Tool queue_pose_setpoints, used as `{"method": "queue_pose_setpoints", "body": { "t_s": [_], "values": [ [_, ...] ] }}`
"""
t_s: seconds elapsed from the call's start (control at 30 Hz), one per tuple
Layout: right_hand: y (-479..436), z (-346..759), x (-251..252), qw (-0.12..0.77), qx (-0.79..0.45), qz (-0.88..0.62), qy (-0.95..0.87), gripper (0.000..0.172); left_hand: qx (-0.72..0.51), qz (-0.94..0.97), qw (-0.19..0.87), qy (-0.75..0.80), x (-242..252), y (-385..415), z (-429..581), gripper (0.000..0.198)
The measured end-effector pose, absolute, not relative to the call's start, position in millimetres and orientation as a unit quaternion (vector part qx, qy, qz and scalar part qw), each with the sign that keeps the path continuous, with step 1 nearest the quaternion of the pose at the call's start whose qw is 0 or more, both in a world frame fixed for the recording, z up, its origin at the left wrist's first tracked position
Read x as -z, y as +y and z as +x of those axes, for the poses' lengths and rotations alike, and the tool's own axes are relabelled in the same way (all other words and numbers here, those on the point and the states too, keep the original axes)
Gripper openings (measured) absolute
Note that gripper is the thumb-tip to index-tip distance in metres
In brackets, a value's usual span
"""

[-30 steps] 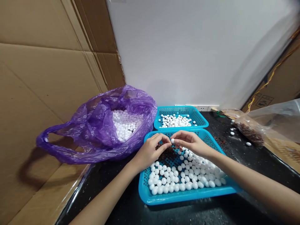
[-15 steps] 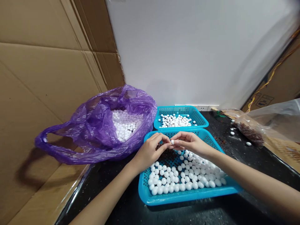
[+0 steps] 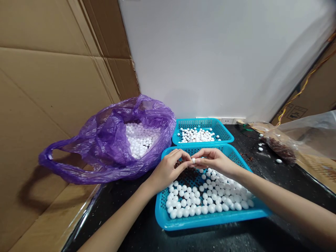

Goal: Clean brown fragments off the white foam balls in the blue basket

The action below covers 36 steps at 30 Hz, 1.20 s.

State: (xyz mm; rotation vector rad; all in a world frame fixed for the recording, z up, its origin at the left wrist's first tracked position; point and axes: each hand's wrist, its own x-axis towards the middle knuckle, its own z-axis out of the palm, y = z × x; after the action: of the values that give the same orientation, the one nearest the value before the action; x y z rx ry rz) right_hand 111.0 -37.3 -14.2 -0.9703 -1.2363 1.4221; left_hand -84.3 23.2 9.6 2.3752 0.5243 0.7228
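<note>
1. Two hands pinch one white foam ball [image 3: 193, 160]; the left hand [image 3: 168, 171] and right hand [image 3: 215, 163] grip it between their fingertips.
2. The ball has barely shifted in the last moment, staying between the hands above a blue basket [image 3: 210, 220].
3. It looks round, showing no long axis.
4. Left of the hands sits a purple bag [image 3: 105, 147]; ahead lies a smaller basket [image 3: 202, 120].

1. Black countertop [image 3: 102, 217], speckled with debris.
2. Blue plastic basket [image 3: 210, 222], at 6 o'clock.
3. Smaller blue plastic basket [image 3: 202, 121], at 12 o'clock.
4. Purple plastic bag [image 3: 105, 140], at 10 o'clock.
5. Clear plastic bag [image 3: 280, 148], at 2 o'clock.
6. Loose white balls [image 3: 278, 161], at 3 o'clock.
</note>
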Motion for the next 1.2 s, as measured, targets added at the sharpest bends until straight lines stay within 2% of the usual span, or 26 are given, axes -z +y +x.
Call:
{"method": "queue_pose_setpoints", "body": {
  "t_s": [0.53,0.73,0.9,1.1,1.2],
  "values": [
    [-39.8,109.3,12.2,0.468,-0.6,-0.402,-0.51,0.021,-0.266,0.889,0.308,0.21,-6.9,23.7,-84.0,0.016],
    [-42.1,105.1,7.9,0.466,-0.625,-0.381,-0.497,0.018,-0.33,0.846,0.363,0.21,-6.6,23.4,-85.6,0.026],
    [-41.1,107.8,5.4,0.466,-0.605,-0.37,-0.529,0.023,-0.316,0.84,0.386,0.211,-4.2,24.4,-86.3,0.028],
    [-43.8,110.6,4.6,0.418,-0.539,-0.401,-0.611,0.018,-0.31,0.834,0.402,0.217,-1.9,25.3,-86.4,0.026],
    [-46.5,111.5,4.6,0.329,-0.52,-0.409,-0.673,0.018,-0.304,0.834,0.404,0.222,-2.4,24.9,-85.9,0.025]
  ]
}}
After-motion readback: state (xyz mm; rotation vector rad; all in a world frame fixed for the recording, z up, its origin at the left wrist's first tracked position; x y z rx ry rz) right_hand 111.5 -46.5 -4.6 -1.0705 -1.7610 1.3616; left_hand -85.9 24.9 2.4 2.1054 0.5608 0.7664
